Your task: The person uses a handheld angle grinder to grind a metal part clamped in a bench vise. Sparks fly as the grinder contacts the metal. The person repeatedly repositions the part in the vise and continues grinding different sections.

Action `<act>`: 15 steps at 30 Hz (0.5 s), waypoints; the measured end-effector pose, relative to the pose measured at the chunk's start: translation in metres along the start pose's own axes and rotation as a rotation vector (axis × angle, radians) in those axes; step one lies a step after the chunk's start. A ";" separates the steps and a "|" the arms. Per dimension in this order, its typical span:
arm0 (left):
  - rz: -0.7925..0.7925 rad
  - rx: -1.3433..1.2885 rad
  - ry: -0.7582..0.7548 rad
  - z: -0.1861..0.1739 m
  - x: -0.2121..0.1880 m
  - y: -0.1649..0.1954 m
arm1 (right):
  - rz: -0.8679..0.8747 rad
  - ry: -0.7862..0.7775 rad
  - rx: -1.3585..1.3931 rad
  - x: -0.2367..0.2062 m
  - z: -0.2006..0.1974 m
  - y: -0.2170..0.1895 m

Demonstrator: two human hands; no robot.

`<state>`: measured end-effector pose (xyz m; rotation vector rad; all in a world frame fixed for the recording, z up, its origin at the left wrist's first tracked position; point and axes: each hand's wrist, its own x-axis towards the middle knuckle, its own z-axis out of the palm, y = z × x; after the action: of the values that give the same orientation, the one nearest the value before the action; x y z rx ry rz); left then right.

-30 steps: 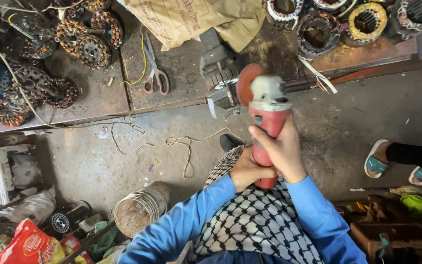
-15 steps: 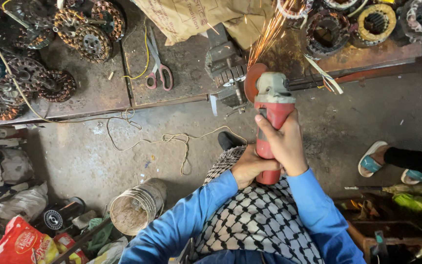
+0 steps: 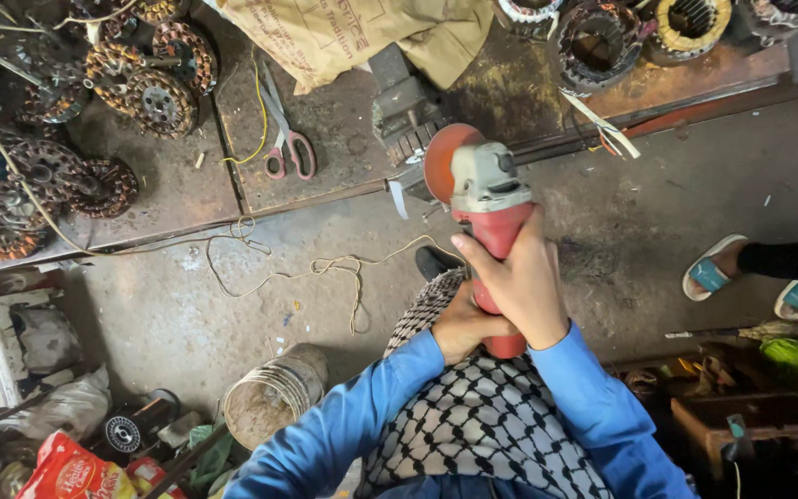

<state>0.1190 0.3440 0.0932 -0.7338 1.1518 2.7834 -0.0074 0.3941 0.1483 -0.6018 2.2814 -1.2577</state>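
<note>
Below tabletop front edge, on floor: open bucket (image 3: 274,395), pale residue coating inside, contents otherwise unclear. Right hand (image 3: 521,285) wraps red angle grinder (image 3: 487,217) mid-body, fingers closed round it, forearm angled up from lower right. Left hand (image 3: 466,323) grips grinder tail, fingers curled. Orange disc (image 3: 438,157) at tabletop front edge, beside small vise (image 3: 402,111). Scissors (image 3: 286,139) lie on tabletop, well left of disc.

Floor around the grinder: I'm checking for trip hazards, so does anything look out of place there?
Yes. A loose string lies tangled across the concrete floor, just left of the angle grinder that the left hand and right hand hold.
</note>
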 end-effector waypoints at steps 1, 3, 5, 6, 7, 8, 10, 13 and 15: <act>-0.001 -0.043 0.007 -0.002 0.000 -0.001 | -0.007 0.011 -0.013 0.001 0.002 -0.002; -0.003 -0.132 0.025 -0.005 0.001 -0.003 | -0.020 0.029 -0.038 0.004 0.007 -0.004; -0.004 -0.011 0.048 -0.006 0.006 -0.001 | -0.088 0.079 -0.045 0.010 0.010 -0.001; -0.005 0.047 0.059 -0.006 0.009 0.001 | -0.123 0.102 -0.049 0.015 0.010 0.002; -0.032 0.055 0.076 -0.005 0.012 0.003 | -0.020 0.045 0.089 0.019 0.010 0.005; -0.058 0.063 0.093 -0.004 0.015 0.006 | 0.083 -0.013 0.228 0.024 0.010 0.008; -0.088 0.114 0.136 -0.001 0.021 0.013 | 0.219 -0.066 0.452 0.032 0.010 0.014; -0.092 0.219 0.184 0.005 0.023 0.019 | 0.295 -0.053 0.671 0.032 0.008 0.019; -0.067 0.279 0.160 0.008 0.018 0.021 | 0.281 -0.041 0.776 0.025 0.005 0.020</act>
<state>0.0953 0.3316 0.1035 -0.9558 1.4730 2.4753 -0.0276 0.3860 0.1235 -0.0226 1.5695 -1.7825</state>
